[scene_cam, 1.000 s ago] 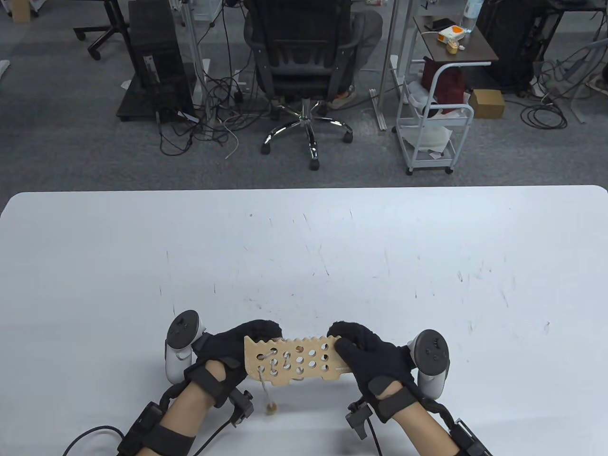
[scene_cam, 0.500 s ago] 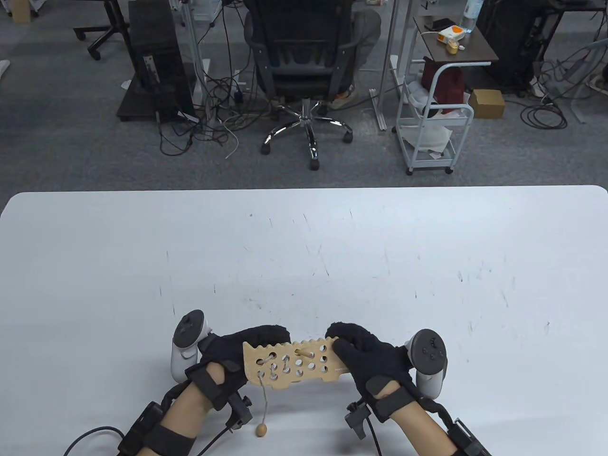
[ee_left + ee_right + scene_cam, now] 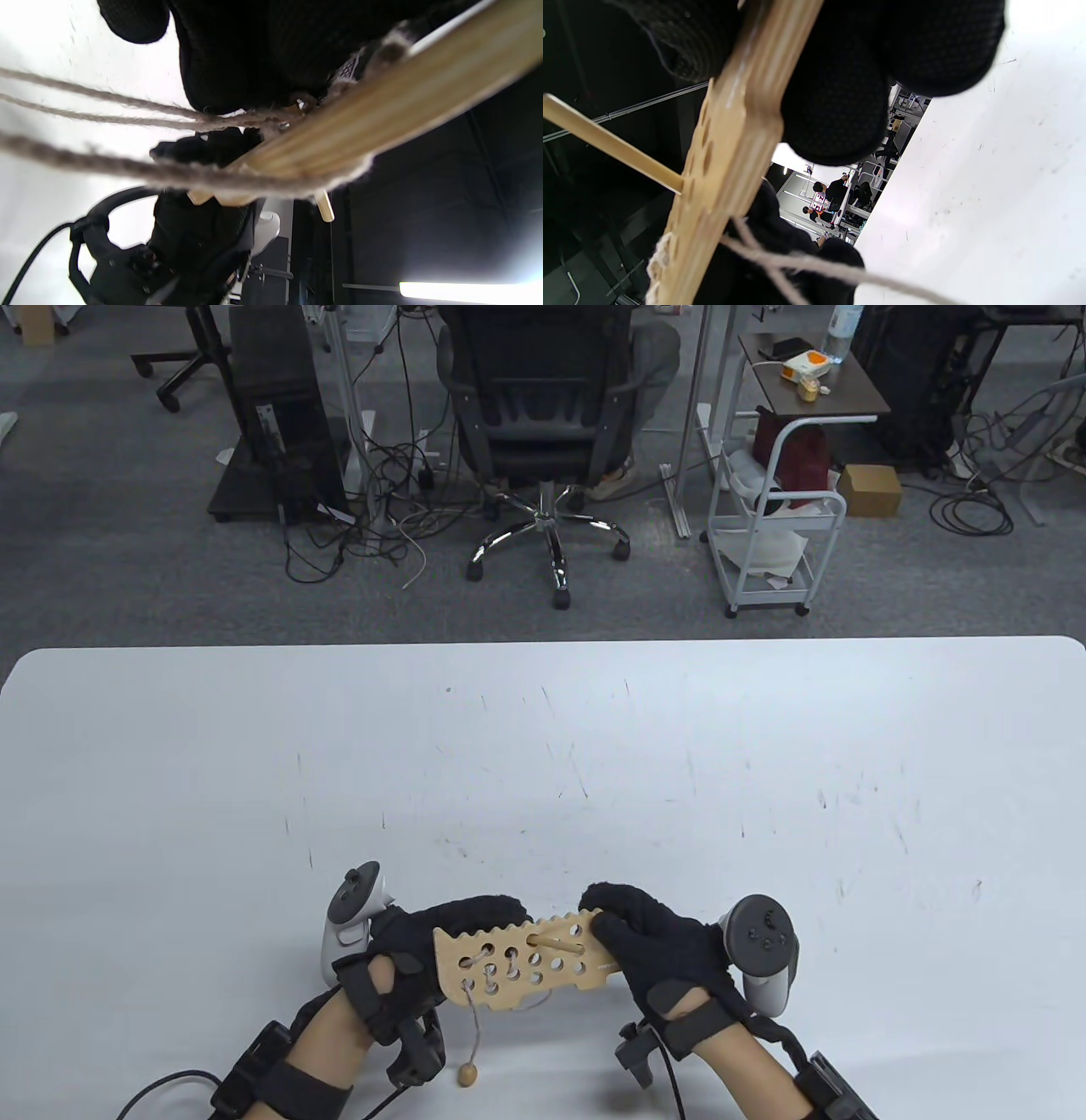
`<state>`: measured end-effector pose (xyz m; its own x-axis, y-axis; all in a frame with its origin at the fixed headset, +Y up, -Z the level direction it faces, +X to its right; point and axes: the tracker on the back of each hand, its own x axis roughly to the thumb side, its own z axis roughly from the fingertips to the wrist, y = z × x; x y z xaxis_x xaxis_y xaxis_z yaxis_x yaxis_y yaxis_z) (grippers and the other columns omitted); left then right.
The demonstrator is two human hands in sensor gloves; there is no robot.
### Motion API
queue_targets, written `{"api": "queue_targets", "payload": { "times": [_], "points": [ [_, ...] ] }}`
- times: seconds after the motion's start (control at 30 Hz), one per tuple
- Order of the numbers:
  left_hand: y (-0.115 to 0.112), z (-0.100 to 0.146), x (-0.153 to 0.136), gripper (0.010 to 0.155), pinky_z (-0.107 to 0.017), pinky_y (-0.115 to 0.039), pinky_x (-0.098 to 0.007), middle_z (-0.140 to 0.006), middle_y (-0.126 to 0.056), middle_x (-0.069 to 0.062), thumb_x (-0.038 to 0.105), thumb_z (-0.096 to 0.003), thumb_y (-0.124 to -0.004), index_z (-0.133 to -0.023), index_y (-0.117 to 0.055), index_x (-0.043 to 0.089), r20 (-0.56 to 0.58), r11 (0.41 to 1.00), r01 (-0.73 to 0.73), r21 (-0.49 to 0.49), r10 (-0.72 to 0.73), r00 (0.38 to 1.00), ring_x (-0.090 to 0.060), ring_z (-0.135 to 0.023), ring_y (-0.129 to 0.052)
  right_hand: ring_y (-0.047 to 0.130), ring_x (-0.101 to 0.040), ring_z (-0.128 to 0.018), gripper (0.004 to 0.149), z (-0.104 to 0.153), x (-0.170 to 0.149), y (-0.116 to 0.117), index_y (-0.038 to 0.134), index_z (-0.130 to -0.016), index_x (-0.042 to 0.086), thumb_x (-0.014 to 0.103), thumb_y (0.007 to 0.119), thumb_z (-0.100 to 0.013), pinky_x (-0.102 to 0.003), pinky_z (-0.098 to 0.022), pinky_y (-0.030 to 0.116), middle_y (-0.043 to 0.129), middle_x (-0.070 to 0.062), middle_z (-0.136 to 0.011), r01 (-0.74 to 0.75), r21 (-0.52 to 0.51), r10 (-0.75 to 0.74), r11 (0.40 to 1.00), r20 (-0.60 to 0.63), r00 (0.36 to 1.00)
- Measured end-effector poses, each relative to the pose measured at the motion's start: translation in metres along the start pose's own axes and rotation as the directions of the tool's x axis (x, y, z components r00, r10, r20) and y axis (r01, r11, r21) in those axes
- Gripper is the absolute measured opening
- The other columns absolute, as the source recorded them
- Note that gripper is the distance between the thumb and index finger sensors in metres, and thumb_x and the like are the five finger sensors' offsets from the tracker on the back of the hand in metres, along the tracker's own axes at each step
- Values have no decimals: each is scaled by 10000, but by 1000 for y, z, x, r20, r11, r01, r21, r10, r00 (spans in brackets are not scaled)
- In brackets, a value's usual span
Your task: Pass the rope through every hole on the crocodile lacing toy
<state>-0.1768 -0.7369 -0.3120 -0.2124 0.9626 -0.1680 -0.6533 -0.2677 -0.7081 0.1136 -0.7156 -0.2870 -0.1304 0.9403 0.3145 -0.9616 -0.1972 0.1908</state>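
The wooden crocodile board (image 3: 526,965) is held above the table near the front edge, with its holed face up. My left hand (image 3: 441,929) grips its left end, fingers behind the board. My right hand (image 3: 632,929) grips its right end. A wooden needle (image 3: 556,943) sticks up through a hole in the upper row. Rope (image 3: 473,1027) laces several left holes and hangs down to a wooden bead (image 3: 467,1075). In the left wrist view, rope strands (image 3: 106,97) run under the board edge (image 3: 382,110). In the right wrist view, the needle (image 3: 611,142) stands out from the board (image 3: 729,140).
The white table (image 3: 543,780) stretches ahead of my hands. An office chair (image 3: 543,415) and a white cart (image 3: 772,534) stand on the floor beyond the far edge.
The needle has come up through a hole and now sticks out further. My left hand has shifted right behind the board. The bead has dropped lower.
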Motion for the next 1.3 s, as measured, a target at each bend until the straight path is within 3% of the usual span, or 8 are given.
{"api": "queue_targets", "payload": {
  "times": [0.33,0.53,0.87,1.13,1.3],
  "points": [
    [-1,-1,-4,483,-715,-671,-509,-887,-968,31,311,-442,-832,-920,-835,379,0,997,-73,-18,73,997,-203,-754,-993,1049,-232,-425,452,0,2,0,776,-865,174,399,773,-473,-462,-377,827,984,-34,-643,-49,-4,49,999,24,998],
    [-2,-2,-7,492,-730,-636,-522,-928,-933,63,328,-459,-808,-946,-799,397,-8,997,-75,-21,75,997,-228,-823,-931,1042,-229,-421,443,-1,5,-4,778,-859,175,386,778,-470,-463,-385,825,976,-28,-635,-6,-4,6,1000,82,997],
    [13,5,-5,504,-740,-616,-520,-959,-889,55,375,-474,-777,-977,-756,393,5,994,-45,98,45,999,-241,-859,-888,1042,-231,-421,441,-2,2,-9,778,-858,177,384,783,-468,-462,-386,825,975,-32,-636,4,-30,-2,1000,65,998],
    [27,15,-1,561,-754,-587,-520,-1015,-810,33,489,-486,-744,-1030,-669,373,66,964,-80,255,65,996,-258,-917,-814,1042,-233,-419,440,-4,-3,-20,782,-856,173,383,787,-469,-461,-386,826,977,-36,-636,-5,-83,8,997,36,999],
    [32,22,12,628,-761,-580,-532,-1045,-763,19,547,-486,-732,-1068,-583,366,121,939,1,343,-45,992,-291,-962,-768,1043,-235,-416,439,-6,-7,-26,783,-855,170,382,790,-470,-464,-384,825,979,-39,-633,-49,-111,51,993,18,999]
  ]
}}
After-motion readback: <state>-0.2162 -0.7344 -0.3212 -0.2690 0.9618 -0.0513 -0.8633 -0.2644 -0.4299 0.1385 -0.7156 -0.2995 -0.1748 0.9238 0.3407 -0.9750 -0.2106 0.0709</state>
